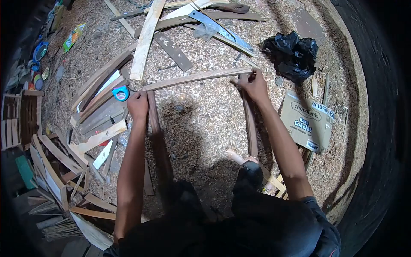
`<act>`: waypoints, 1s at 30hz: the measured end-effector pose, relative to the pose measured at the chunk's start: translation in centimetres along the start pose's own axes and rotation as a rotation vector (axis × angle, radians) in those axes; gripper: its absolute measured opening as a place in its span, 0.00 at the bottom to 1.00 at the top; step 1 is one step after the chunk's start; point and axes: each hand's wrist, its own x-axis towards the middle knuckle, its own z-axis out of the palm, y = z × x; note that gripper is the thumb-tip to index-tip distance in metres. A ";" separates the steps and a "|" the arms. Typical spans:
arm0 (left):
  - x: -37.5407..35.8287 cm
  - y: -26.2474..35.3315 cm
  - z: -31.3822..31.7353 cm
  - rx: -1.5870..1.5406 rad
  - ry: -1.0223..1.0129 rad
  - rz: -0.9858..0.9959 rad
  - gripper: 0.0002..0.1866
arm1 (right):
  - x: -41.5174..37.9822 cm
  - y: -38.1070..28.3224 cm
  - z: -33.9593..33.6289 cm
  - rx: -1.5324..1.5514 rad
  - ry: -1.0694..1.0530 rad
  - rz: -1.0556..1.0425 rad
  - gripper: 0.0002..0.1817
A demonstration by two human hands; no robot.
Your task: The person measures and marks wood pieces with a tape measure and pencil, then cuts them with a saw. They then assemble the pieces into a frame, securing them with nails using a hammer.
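Observation:
A long wooden strip lies crosswise in front of me, its ends meeting two other strips. My left hand is closed at its left end, where it meets the left wooden strip that runs back towards me. At the opposite end, my right hand pinches the crosswise strip near the top of the right wooden strip. Together the three pieces form an open-sided frame. A light-blue tape measure sits just left of my left hand.
Wood shavings cover the ground. Boards and a bluish flat blade lie at the far side. A black plastic bag and a flattened cardboard box are on the right. Wood offcuts and a slatted wooden crate stand left.

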 end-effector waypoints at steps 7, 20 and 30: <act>0.0 0.0 0.1 -0.025 0.021 -0.010 0.18 | -0.1 0.6 0.6 -0.028 0.052 -0.108 0.34; 0.2 -0.1 0.2 -0.001 0.019 -0.004 0.18 | 0.3 0.0 -0.6 -0.074 -0.011 -0.089 0.32; 0.4 -0.8 0.4 0.004 0.017 0.016 0.18 | 0.0 0.4 -0.5 -0.087 0.021 -0.080 0.26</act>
